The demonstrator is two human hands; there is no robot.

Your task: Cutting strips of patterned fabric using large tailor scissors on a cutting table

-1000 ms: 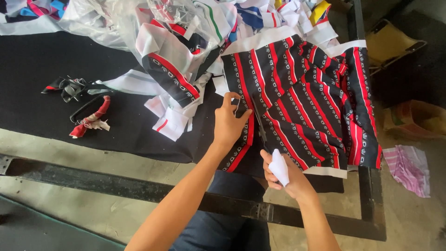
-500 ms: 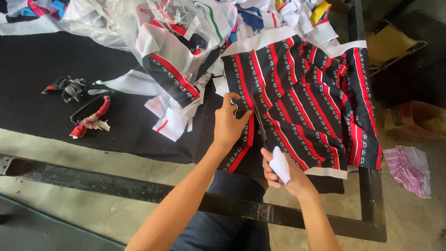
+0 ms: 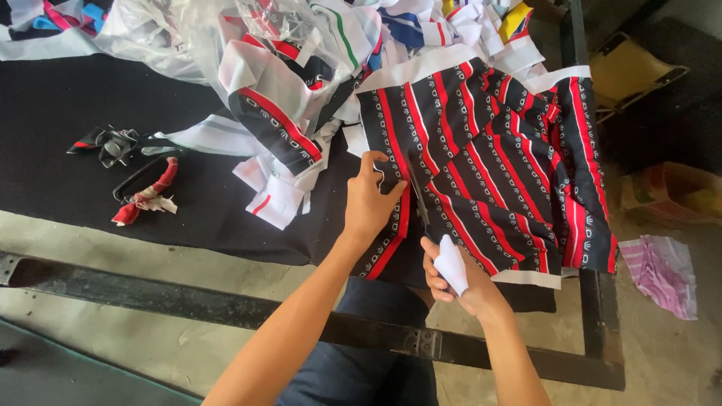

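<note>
A clear plastic bag (image 3: 188, 37) (crumpled) lies among cloth scraps.
</note>
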